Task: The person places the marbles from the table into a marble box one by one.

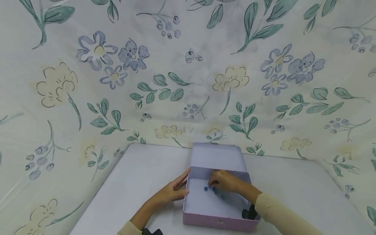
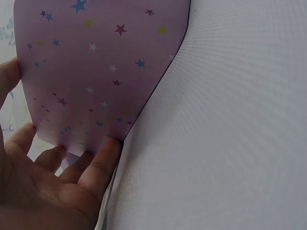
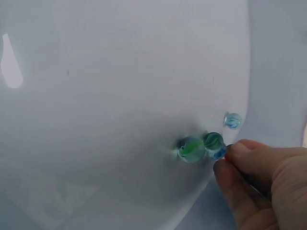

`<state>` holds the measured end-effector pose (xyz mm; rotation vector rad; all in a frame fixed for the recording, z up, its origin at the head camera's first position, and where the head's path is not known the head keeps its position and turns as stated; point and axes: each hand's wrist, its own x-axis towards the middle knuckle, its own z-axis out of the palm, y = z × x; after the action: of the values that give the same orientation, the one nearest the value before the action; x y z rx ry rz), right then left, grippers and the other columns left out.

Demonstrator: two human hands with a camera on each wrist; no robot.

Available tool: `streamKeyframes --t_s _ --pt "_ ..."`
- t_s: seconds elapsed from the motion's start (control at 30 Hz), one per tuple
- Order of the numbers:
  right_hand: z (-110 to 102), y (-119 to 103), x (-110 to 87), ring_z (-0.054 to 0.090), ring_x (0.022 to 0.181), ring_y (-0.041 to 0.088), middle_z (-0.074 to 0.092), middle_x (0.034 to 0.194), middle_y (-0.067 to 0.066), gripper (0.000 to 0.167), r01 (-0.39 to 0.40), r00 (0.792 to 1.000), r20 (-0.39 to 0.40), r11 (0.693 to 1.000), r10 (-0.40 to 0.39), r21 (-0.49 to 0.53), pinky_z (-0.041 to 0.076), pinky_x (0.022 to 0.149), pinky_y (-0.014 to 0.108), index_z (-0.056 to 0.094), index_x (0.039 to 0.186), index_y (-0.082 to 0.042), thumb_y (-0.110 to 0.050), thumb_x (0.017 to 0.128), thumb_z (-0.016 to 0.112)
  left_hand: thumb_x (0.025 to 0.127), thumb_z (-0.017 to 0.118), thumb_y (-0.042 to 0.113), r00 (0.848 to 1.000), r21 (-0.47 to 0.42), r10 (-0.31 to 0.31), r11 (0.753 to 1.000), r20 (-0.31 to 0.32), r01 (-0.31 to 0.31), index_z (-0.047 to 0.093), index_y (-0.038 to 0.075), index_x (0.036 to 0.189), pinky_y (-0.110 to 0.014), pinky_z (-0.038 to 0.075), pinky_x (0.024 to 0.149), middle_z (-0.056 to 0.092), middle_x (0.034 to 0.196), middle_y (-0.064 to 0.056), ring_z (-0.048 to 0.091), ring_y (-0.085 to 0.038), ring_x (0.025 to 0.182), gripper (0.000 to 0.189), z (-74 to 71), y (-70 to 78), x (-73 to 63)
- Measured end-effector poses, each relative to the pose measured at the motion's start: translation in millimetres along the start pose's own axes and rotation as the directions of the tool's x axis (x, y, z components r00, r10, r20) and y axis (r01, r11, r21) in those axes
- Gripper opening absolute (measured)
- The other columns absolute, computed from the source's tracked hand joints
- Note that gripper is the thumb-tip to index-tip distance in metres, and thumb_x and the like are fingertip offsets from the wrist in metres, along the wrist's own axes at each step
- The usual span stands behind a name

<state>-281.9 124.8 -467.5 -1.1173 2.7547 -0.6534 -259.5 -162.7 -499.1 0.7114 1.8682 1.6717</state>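
Note:
A shallow lidded box (image 1: 220, 222), pink outside and pale inside, stands with its lid (image 1: 217, 156) raised at the back. My left hand (image 1: 170, 193) rests along the box's left side, fingers spread. In the left wrist view its fingertips (image 2: 112, 146) touch the star-printed pink wall (image 2: 100, 72). Reaching into the box, my right hand (image 1: 224, 181) pinches a small blue glass marble (image 3: 219, 153) between thumb and finger, partly hidden. Beside it sit a green-swirled marble (image 3: 191, 149) and a blue-green one (image 3: 213, 140). A pale blue marble (image 3: 233, 120) lies apart from these.
The box stands on a white table (image 1: 141, 166) that meets a flower-printed backdrop (image 1: 188, 98). Inside, the box floor (image 1: 202, 205) is smooth and pale. A black wrist-worn device (image 1: 249, 212) overlaps the box's front right corner.

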Motion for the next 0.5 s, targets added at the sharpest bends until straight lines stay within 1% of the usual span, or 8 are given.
streamKeyframes --t_s 0.1,0.2,0.37,0.5 --pt "3.5 0.9 0.0 0.068 0.083 0.005 0.076 0.092 0.002 0.014 -0.009 1.000 0.002 1.000 0.009 -0.016 0.056 0.075 0.014 0.080 0.095 -0.006 0.002 0.087 0.072 0.098 0.062 0.032 1.000 0.008 -0.004 1.000 -0.005 0.004 0.009 0.029 0.162 -0.060 0.042 0.109 -0.004 0.170 -0.009 0.008 -0.050 0.152 0.083 0.6 -0.8 -0.4" --pt "5.4 0.5 0.6 0.067 0.084 0.003 0.076 0.092 0.001 0.014 -0.012 1.000 0.011 1.000 0.013 -0.028 0.055 0.075 0.013 0.080 0.095 -0.008 0.001 0.088 0.072 0.099 0.061 0.031 1.000 -0.007 -0.008 1.000 -0.001 0.008 0.009 0.031 0.162 -0.061 0.041 0.110 -0.004 0.170 -0.008 0.006 -0.049 0.152 0.082 0.4 -1.4 -1.2" --pt "6.7 -1.0 0.7 0.067 0.084 0.002 0.076 0.092 0.000 0.014 -0.008 1.000 0.011 0.999 0.008 -0.043 0.055 0.073 0.012 0.080 0.095 -0.009 0.000 0.088 0.072 0.100 0.060 0.028 1.000 -0.028 0.003 1.000 0.009 -0.002 0.010 0.033 0.162 -0.063 0.038 0.111 -0.005 0.170 -0.006 0.004 -0.048 0.153 0.080 -0.6 -2.0 -1.2" --pt "6.9 -2.2 -0.2 0.068 0.084 0.002 0.076 0.092 0.000 0.014 -0.016 1.000 0.013 0.998 0.016 -0.059 0.055 0.073 0.012 0.080 0.094 -0.010 0.000 0.087 0.073 0.099 0.062 0.031 1.000 -0.021 0.011 1.000 0.010 -0.011 0.010 0.033 0.162 -0.063 0.039 0.111 -0.005 0.170 -0.007 0.004 -0.049 0.153 0.081 -0.9 -2.5 -1.2"
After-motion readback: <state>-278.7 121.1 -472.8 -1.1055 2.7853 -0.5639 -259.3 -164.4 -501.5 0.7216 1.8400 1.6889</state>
